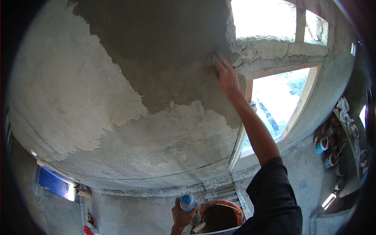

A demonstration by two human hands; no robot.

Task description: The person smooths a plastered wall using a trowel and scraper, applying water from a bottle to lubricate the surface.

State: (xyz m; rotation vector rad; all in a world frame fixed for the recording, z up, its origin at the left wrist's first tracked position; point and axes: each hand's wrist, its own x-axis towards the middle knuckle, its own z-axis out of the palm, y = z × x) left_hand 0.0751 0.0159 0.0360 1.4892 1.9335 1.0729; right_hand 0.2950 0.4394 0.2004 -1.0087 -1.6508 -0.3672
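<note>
At the bottom of the view, my left hand (181,216) is wrapped round a clear plastic bottle (188,203) with a blue cap. My right arm reaches up to the wall, and my right hand (227,76) is closed on a plastering float (214,64), blurred by motion. The float lies against the dark, wet plaster (164,47), close to the ragged edge beside the window openings. Paler, drier plaster (58,86) borders the dark patch on the left and below. Under my hands stands an orange-rimmed tub (238,213) with dark contents.
A wood-framed window (315,78) stands right of my forearm, with rough openings above it. Slatted boards (223,194) lie behind the tub. Several buckets (322,145) stand on the floor at the far right. A blue panel (53,182) shows at lower left.
</note>
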